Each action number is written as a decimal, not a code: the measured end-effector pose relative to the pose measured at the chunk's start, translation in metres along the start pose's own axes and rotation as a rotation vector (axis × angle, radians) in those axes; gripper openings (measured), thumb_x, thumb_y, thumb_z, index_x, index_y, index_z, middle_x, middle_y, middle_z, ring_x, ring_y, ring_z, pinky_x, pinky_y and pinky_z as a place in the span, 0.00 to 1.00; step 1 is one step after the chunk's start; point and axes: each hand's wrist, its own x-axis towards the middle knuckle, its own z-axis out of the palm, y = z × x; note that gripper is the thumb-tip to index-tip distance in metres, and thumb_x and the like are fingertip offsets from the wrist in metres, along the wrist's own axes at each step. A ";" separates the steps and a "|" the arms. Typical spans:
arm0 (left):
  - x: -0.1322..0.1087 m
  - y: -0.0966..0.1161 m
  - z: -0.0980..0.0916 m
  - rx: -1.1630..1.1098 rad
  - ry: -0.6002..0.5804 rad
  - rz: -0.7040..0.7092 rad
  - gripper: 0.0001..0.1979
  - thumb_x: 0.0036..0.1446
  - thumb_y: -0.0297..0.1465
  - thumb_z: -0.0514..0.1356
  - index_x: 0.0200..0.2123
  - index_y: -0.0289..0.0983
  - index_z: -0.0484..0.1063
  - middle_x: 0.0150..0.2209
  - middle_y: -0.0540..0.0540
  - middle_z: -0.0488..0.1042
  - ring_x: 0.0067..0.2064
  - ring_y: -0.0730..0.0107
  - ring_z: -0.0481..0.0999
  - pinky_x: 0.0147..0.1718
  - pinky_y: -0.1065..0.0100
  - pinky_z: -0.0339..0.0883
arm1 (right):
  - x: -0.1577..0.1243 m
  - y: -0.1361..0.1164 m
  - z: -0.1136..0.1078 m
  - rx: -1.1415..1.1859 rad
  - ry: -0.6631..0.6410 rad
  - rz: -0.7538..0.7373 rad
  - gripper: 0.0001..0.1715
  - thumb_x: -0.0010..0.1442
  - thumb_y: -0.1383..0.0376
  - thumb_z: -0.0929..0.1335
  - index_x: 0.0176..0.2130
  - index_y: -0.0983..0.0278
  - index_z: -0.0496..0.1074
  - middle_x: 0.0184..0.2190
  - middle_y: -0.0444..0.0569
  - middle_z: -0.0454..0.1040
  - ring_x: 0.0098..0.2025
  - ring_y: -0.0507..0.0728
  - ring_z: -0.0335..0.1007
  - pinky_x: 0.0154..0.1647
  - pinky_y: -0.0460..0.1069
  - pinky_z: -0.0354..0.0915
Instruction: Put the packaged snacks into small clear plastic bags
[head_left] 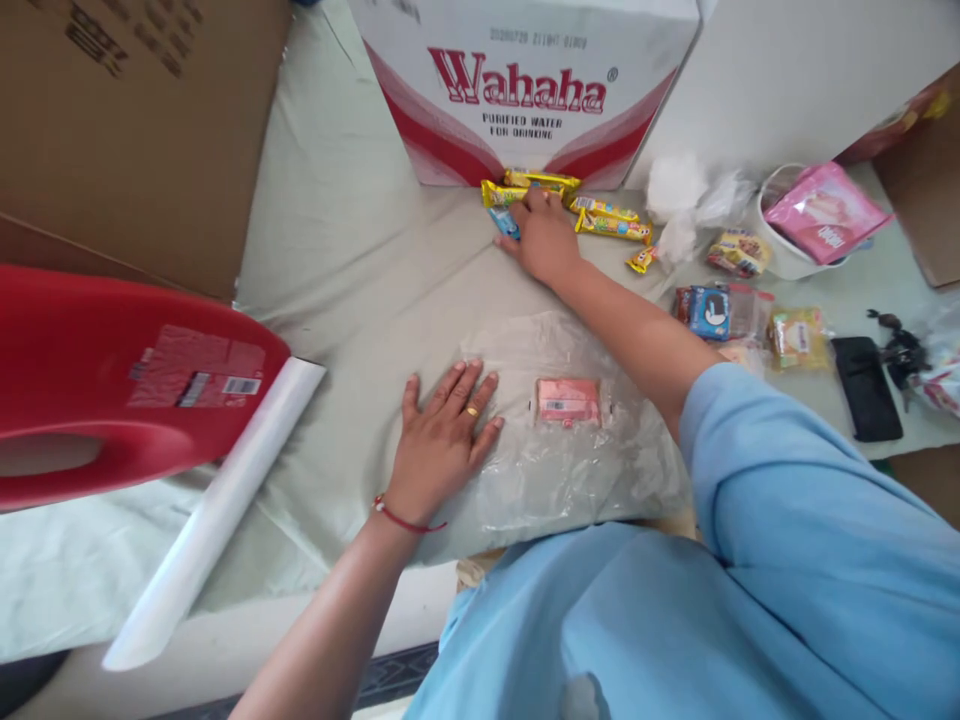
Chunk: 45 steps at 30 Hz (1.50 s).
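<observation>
My left hand (444, 432) lies flat with fingers spread on the cloth, at the left edge of a clear plastic bag (525, 480). A pink packet (568, 402) rests on that bag, right of my left hand. My right hand (546, 235) reaches to the yellow snack packets (496, 193) at the foot of the white box. Beside its fingertips lies a blue packet (505, 223). The fingers of my right hand are bent over the packets; whether they grip one is hidden. More yellow packets (615, 227) lie to its right.
The white Wahaha box (525, 100) stands at the back. At left are a brown carton (135, 130), a red plastic object (112, 380) and a white roll (217, 510). On the right are a white tub (795, 255), small snack packs (709, 311) and a black phone (866, 388).
</observation>
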 end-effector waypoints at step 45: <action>-0.012 -0.007 0.001 -0.061 0.143 -0.020 0.30 0.72 0.40 0.52 0.74 0.43 0.60 0.77 0.36 0.56 0.78 0.49 0.56 0.73 0.39 0.47 | -0.250 -0.030 -0.093 0.151 -0.211 -0.334 0.35 0.69 0.49 0.71 0.68 0.60 0.69 0.69 0.62 0.66 0.73 0.72 0.54 0.73 0.72 0.52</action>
